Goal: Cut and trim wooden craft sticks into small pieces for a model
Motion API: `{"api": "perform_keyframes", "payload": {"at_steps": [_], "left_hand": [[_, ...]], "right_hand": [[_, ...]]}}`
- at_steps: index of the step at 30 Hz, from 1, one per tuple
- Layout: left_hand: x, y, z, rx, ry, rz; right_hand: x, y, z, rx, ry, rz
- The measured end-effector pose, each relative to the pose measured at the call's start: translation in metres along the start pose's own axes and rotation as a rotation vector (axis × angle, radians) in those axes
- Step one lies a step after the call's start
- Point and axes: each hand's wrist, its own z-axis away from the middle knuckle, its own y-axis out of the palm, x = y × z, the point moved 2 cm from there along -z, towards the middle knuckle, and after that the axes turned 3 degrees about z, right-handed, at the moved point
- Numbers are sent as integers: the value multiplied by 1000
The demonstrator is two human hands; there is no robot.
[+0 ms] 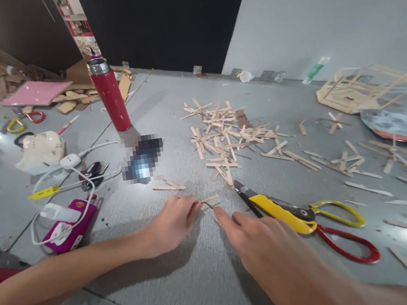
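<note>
My left hand (176, 223) is closed in a pinch on small wooden sticks (210, 199), whose pale ends stick out past the fingertips. The index fingertip of my right hand (254, 239) meets the end of a thin stick there; its other fingers are curled and the thumb is hidden. Just beyond the right hand lie large scissors (349, 243) with one yellow and one red handle. A yellow utility knife (279, 212) rests against them, partly behind that hand. A few cut sticks (169, 185) lie just past my left hand.
A pile of joined stick pieces (227, 133) spreads ahead, with a stick frame (365, 87) at far right. To the left are a red bottle (110, 97), a blurred lit phone (143, 160), keys (92, 174), a purple power bank (72, 225) and a white cable (97, 147).
</note>
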Motion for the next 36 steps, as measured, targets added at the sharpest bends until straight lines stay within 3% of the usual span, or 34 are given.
{"api": "perform_keyframes", "payload": {"at_steps": [4, 6, 10, 13, 17, 20, 22, 24, 27, 36], "left_hand": [[1, 1, 0, -31, 36, 20], [4, 0, -1, -17, -47, 99], [9, -1, -3, 25, -228, 257], [9, -2, -3, 18, -247, 362], [2, -6, -2, 9, -240, 575], [-10, -11, 2, 66, -172, 747], [-19, -14, 6, 104, -152, 833], [-27, -15, 11, 153, -143, 872], [-33, -16, 18, 223, -152, 895], [-39, -19, 29, 373, -203, 1070]], "right_hand": [[-8, -1, -5, 126, 2, -85], [-8, 2, -1, 90, 8, -76], [-4, 15, 23, -210, -31, -38], [-9, 28, 35, -301, -46, -93], [-33, 35, 27, -500, 235, -273], [-51, 34, 15, -661, 390, -625], [-55, 35, 6, -597, 402, -960], [-50, 37, -2, -436, 361, -1271], [-39, 37, -7, -300, 305, -1555], [-26, 29, 3, -270, 320, -1653]]}}
